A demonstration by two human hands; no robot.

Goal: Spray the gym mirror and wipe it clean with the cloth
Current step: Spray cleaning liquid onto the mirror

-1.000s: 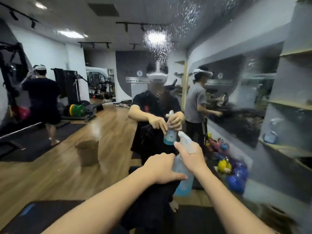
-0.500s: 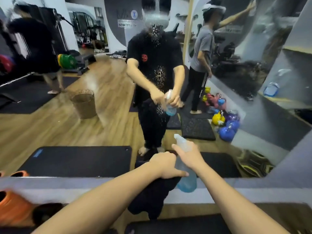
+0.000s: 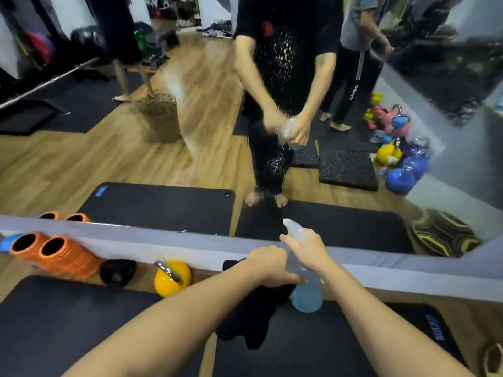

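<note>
Spray bottle and cloth held up in front of the lower edge of the gym mirror.

We see the right hand wrapped around the neck of the blue spray bottle, nozzle pointing at the mirror. The left hand is closed on a dark cloth that hangs below it, its fingertips touching the bottle. Droplets speckle the glass over the reflected black shirt. On the floor under the mirror's grey frame lie a yellow kettlebell and orange foam rollers.
</note>
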